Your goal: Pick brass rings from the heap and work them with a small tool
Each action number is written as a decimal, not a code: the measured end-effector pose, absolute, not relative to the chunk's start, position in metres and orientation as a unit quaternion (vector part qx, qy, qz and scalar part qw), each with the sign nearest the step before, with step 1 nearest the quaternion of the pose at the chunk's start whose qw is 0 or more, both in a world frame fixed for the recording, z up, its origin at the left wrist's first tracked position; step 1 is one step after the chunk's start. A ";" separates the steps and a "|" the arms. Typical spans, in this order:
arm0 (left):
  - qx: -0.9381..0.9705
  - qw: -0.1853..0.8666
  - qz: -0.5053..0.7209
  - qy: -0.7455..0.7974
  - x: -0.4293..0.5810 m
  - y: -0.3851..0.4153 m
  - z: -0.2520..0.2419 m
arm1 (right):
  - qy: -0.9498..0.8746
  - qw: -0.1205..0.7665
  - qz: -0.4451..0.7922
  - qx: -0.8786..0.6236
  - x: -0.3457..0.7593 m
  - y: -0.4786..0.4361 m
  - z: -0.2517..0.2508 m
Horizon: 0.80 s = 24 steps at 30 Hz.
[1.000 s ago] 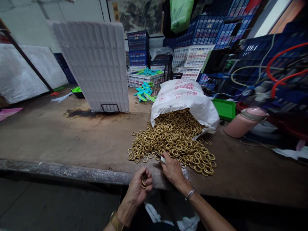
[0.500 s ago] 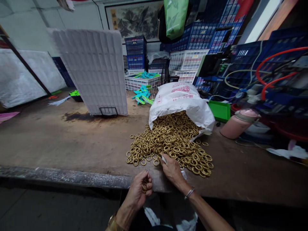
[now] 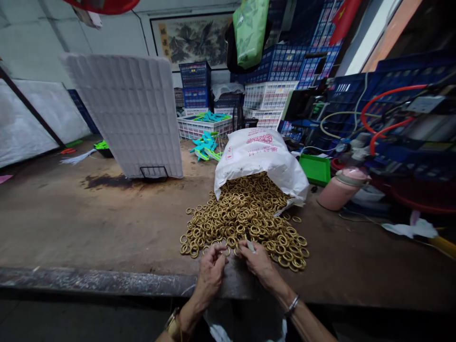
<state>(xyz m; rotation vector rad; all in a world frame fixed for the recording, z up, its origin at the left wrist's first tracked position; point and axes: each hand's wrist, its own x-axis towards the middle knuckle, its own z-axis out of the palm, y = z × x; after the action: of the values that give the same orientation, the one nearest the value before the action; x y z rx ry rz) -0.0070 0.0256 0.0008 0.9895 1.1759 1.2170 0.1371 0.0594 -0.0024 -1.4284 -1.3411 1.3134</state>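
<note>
A large heap of gold-coloured rings (image 3: 245, 218) spills from a white woven sack (image 3: 256, 152) onto the table. At the front edge of the heap, my left hand (image 3: 211, 271) is closed, thumb and fingers pinching a ring (image 3: 227, 251). Whether other rings are still in its palm is hidden. Close by on the right, my right hand (image 3: 261, 266) grips a small knife-like tool (image 3: 250, 244), pale along the hand and dark at its upper end. The fingertips of both hands are a short gap apart, just above the table.
A wooden table (image 3: 107, 228) carries a tall white ribbed panel (image 3: 124, 114) on a wire stand at left. Behind the sack are blue-green plastic parts (image 3: 206, 145) and stacked crates (image 3: 267, 95). A green tray (image 3: 315, 169) and pink bottle (image 3: 342, 190) stand at right.
My left hand has moved up to the heap's edge from nearer the table's front, its fingers turned toward the right hand. The right hand's tool now points upward. The view has shifted slightly.
</note>
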 end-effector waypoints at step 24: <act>0.544 0.510 0.476 0.466 -0.005 0.024 0.015 | -0.595 0.359 0.508 -0.508 0.134 0.047 0.015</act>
<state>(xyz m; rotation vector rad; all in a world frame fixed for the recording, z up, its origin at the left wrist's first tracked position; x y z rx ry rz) -0.0052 0.0245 0.0150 1.3103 1.1234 1.1458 0.1336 0.0470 0.0146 -1.3110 -1.5339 1.3113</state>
